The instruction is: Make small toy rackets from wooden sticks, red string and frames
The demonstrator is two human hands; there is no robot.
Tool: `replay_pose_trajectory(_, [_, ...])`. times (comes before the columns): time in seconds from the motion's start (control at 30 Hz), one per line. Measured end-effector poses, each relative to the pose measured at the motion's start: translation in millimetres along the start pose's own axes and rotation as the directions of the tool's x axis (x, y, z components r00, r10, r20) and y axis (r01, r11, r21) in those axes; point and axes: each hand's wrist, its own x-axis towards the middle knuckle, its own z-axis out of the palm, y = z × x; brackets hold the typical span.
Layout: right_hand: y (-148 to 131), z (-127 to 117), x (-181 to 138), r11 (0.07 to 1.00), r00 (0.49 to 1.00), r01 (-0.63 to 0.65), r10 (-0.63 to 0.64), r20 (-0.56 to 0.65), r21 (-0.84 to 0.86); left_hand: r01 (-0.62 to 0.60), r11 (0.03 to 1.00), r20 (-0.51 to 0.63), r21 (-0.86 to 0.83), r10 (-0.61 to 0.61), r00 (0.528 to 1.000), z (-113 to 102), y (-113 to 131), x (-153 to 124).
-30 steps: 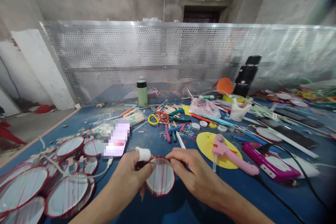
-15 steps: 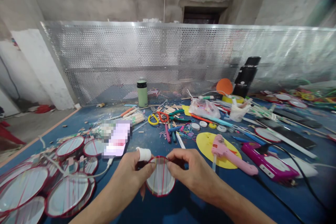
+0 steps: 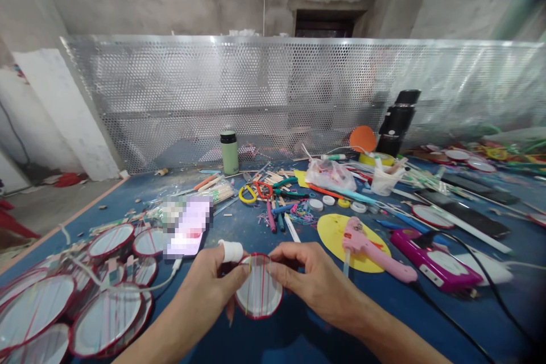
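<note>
Between my two hands is a small round white disc (image 3: 258, 290) with a red rim and coloured threads stretched across its face, red and yellow among them. My left hand (image 3: 216, 278) pinches its upper left edge, and a white wrap covers one of that hand's fingers. On the opposite side, my right hand (image 3: 305, 273) grips the upper right edge with thumb and bent fingers. The fingertips behind the disc are hidden. More red-rimmed discs (image 3: 106, 318), larger and strung with threads, lie piled at the left.
A phone (image 3: 190, 227) with a white cable lies left of my hands. To the right are a pink glue gun (image 3: 379, 256) on a yellow disc (image 3: 328, 233) and a purple device (image 3: 435, 261) with a black cord. Scissors (image 3: 256, 190), sticks and a green bottle (image 3: 230, 153) stand farther back.
The view has shifted slightly. My right thumb sits a little farther in over the disc; both hands keep their hold on it.
</note>
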Motion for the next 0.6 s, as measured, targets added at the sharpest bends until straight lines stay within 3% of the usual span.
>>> replay_pose_trajectory(0.6, [2.8, 3.0, -3.0, 1.0, 0.999, 0.007, -0.007, -0.036, -0.016, -0.003, 1.0, -0.004, 0.02, 0.003, 1.0, -0.1, 1.8, 0.5])
